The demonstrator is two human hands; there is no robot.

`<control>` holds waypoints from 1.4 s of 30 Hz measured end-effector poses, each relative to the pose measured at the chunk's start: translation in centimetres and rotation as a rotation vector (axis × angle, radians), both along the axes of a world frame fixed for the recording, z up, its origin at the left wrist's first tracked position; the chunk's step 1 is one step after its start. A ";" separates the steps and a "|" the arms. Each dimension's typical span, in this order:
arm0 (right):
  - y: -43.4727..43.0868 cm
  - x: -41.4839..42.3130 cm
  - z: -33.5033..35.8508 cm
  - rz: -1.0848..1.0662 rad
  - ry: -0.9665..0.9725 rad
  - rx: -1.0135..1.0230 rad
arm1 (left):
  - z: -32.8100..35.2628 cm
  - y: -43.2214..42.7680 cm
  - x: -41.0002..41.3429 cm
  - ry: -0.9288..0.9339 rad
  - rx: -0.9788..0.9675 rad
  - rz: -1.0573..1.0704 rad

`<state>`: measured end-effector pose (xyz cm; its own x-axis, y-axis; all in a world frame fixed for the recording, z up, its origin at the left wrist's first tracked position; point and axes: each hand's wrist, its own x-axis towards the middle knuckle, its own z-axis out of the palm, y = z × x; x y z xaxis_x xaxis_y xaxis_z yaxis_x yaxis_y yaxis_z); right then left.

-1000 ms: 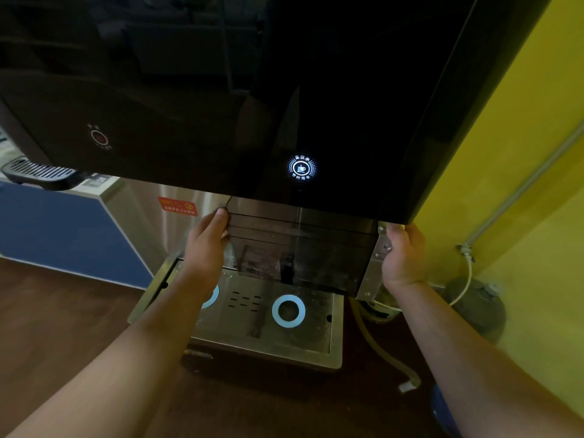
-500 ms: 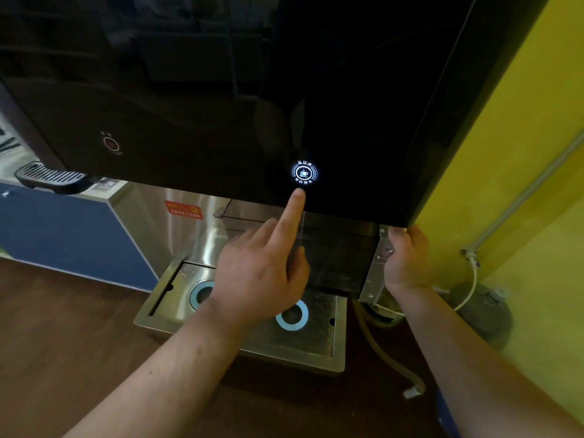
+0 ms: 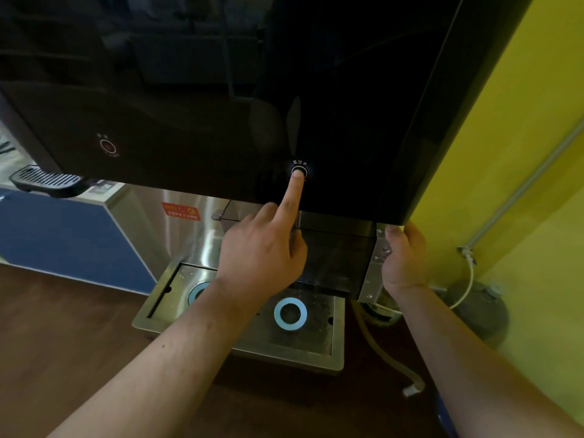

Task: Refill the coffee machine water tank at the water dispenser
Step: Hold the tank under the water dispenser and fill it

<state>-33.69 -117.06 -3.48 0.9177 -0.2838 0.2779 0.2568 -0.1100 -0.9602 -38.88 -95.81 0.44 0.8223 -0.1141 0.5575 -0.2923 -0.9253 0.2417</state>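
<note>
Our left hand [image 3: 262,257] points its straight index finger onto the round ringed touch button [image 3: 299,172] of the glossy black water dispenser [image 3: 347,105], the other fingers curled, holding nothing. Our right hand [image 3: 403,257] grips the right end of the dark see-through plastic water tank [image 3: 335,257], held just under the dispenser's panel, above the stainless steel drip tray [image 3: 284,357].
</note>
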 end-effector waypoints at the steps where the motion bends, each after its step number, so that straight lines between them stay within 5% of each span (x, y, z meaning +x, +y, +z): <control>1: 0.1 0.0 0.0 -0.005 0.001 -0.005 | -0.1 0.1 0.1 -0.008 0.006 0.001; 6: 0.0 0.2 -0.2 0.001 -0.003 0.022 | -0.7 0.5 0.1 -0.126 -0.086 -0.076; 12: -0.4 0.5 -0.5 0.015 -0.075 -0.019 | -4.4 4.1 0.0 0.057 -1.111 0.302; 17: -0.5 0.5 -0.7 0.007 -0.094 -0.032 | -5.1 5.4 1.7 0.419 -1.524 0.253; 28: -0.4 -1.3 -1.4 0.139 -0.068 0.017 | -4.6 5.4 -1.0 0.422 -1.491 0.096; 42: 3.6 -6.2 -2.7 0.372 0.081 0.124 | -6.2 9.2 -9.6 0.230 -1.597 0.244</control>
